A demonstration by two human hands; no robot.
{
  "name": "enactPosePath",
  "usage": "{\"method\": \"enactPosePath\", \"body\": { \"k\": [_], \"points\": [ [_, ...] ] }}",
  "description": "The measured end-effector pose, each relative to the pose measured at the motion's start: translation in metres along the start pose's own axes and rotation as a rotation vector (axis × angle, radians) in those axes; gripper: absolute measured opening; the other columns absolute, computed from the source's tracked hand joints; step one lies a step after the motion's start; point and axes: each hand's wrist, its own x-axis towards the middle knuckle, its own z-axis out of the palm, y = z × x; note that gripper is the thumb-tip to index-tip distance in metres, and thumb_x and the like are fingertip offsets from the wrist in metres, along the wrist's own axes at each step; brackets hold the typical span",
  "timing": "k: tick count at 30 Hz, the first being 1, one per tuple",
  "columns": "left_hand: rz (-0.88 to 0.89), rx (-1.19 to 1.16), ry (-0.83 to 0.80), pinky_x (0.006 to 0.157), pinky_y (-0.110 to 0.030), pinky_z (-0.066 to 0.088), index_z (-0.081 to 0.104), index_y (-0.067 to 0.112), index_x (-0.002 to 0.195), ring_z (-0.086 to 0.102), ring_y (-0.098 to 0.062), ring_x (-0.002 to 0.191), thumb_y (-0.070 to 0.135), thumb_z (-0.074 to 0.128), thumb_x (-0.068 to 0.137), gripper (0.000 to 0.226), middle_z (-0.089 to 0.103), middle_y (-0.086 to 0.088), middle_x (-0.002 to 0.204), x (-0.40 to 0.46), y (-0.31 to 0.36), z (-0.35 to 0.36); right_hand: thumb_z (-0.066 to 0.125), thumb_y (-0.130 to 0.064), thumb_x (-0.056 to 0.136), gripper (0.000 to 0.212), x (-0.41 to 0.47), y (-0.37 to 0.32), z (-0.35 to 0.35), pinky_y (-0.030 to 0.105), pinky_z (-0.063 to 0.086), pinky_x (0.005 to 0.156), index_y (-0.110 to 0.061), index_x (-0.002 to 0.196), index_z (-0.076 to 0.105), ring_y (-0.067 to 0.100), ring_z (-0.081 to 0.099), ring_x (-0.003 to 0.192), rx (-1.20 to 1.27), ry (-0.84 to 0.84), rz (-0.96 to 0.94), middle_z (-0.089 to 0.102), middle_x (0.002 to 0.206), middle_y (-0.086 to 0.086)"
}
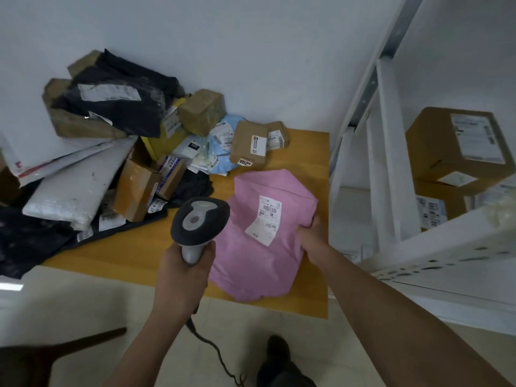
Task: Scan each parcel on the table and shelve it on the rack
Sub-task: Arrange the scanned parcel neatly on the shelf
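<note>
wooden table (312,152) by white wall; left grip (185,263) holds scanner (199,222), right grip (312,236) pinches pink parcel (251,263).

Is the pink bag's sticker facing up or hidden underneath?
Facing up. The white label with its barcode shows on top of the pink mailer bag, lying on the table.

One pink parcel (262,236) and one scanner (199,219) are counted on the table (307,303). One blue mailer (223,143) is seen. Two large boxes (458,143) are stacked on the rack (391,163). The heap's total cannot be told.
</note>
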Motion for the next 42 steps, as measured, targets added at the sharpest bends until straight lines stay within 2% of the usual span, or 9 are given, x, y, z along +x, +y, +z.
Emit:
{"method": "enactPosePath", "body": {
  "k": [3, 5, 9, 12, 19, 25, 30, 36, 42],
  "points": [
    [0.022, 0.004, 0.008, 0.038, -0.017, 0.032, 0.051, 0.001, 0.059, 0.042, -0.013, 0.04, 0.016, 0.062, 0.094, 0.039, 0.051, -0.017, 0.051, -0.007, 0.006, -0.006, 0.047, -0.015, 0.096, 0.029, -0.012, -0.019, -0.005, 0.038, 0.052, 0.091, -0.033, 0.119, 0.051, 0.016, 0.058, 0.095, 0.044, -0.025, -0.09, 0.058, 0.1, -0.009],
    [0.033, -0.008, 0.001, 0.04, -0.018, 0.032, 0.05, 0.001, 0.06, 0.042, -0.014, 0.042, 0.016, 0.062, 0.094, 0.039, 0.05, -0.014, 0.05, -0.013, 0.008, -0.011, 0.046, -0.014, 0.098, 0.022, -0.024, -0.029, -0.007, 0.029, 0.052, 0.08, -0.032, 0.111, 0.051, 0.009, 0.058, 0.087, 0.074, -0.06, -0.121, 0.058, 0.094, -0.011],
    [0.058, -0.047, 0.013, 0.043, -0.024, 0.036, 0.053, -0.006, 0.072, 0.045, -0.015, 0.045, 0.019, 0.063, 0.093, 0.035, 0.053, -0.014, 0.054, -0.029, 0.01, -0.024, 0.048, -0.008, 0.097, 0.029, -0.053, -0.044, -0.008, 0.014, 0.047, 0.059, -0.021, 0.123, 0.054, 0.001, 0.056, 0.083, 0.123, -0.12, -0.188, 0.061, 0.099, -0.01],
    [0.084, -0.091, 0.008, 0.039, -0.018, 0.036, 0.055, -0.005, 0.075, 0.045, -0.011, 0.042, 0.017, 0.062, 0.093, 0.03, 0.053, -0.013, 0.056, -0.042, 0.012, -0.036, 0.046, 0.0, 0.097, 0.039, -0.077, -0.053, -0.006, 0.004, 0.044, 0.053, -0.019, 0.131, 0.052, -0.002, 0.054, 0.082, 0.129, -0.137, -0.226, 0.059, 0.104, -0.008],
    [0.146, -0.131, -0.02, 0.038, -0.017, 0.037, 0.053, -0.012, 0.073, 0.044, -0.009, 0.038, 0.017, 0.061, 0.094, 0.036, 0.052, -0.016, 0.054, -0.072, 0.012, -0.065, 0.046, 0.002, 0.096, 0.047, -0.124, -0.066, -0.004, 0.01, 0.046, 0.07, -0.016, 0.139, 0.047, 0.011, 0.056, 0.104, 0.097, -0.155, -0.301, 0.059, 0.126, -0.001],
    [0.198, -0.093, -0.003, 0.038, -0.015, 0.035, 0.054, -0.01, 0.067, 0.044, -0.007, 0.037, 0.017, 0.061, 0.094, 0.039, 0.051, -0.013, 0.049, -0.095, 0.01, -0.083, 0.046, 0.001, 0.097, 0.045, -0.154, -0.068, -0.002, 0.01, 0.046, 0.067, -0.016, 0.138, 0.048, 0.009, 0.058, 0.099, 0.109, -0.16, -0.336, 0.06, 0.125, 0.0],
    [0.188, -0.044, 0.012, 0.045, -0.024, 0.038, 0.054, -0.012, 0.07, 0.044, -0.014, 0.044, 0.02, 0.062, 0.094, 0.04, 0.051, -0.012, 0.052, -0.106, 0.007, -0.091, 0.045, 0.002, 0.098, 0.041, -0.171, -0.066, 0.0, 0.003, 0.043, 0.052, -0.017, 0.134, 0.049, -0.004, 0.053, 0.082, 0.127, -0.153, -0.355, 0.057, 0.097, -0.013],
    [0.128, -0.036, 0.011, 0.045, -0.021, 0.035, 0.056, -0.006, 0.071, 0.043, -0.015, 0.046, 0.019, 0.062, 0.094, 0.035, 0.05, -0.009, 0.053, -0.113, 0.003, -0.094, 0.047, 0.001, 0.096, 0.042, -0.178, -0.064, 0.004, 0.011, 0.047, 0.063, -0.014, 0.135, 0.049, 0.007, 0.06, 0.094, 0.154, -0.144, -0.317, 0.061, 0.107, -0.007],
    [0.087, -0.035, -0.007, 0.037, -0.013, 0.032, 0.053, 0.0, 0.067, 0.04, -0.013, 0.043, 0.019, 0.061, 0.094, 0.034, 0.048, -0.009, 0.053, -0.116, 0.003, -0.094, 0.046, 0.003, 0.096, 0.044, -0.18, -0.06, 0.004, 0.012, 0.047, 0.064, -0.017, 0.136, 0.047, -0.001, 0.056, 0.087, 0.182, -0.131, -0.291, 0.061, 0.108, -0.008]
  ]
}}
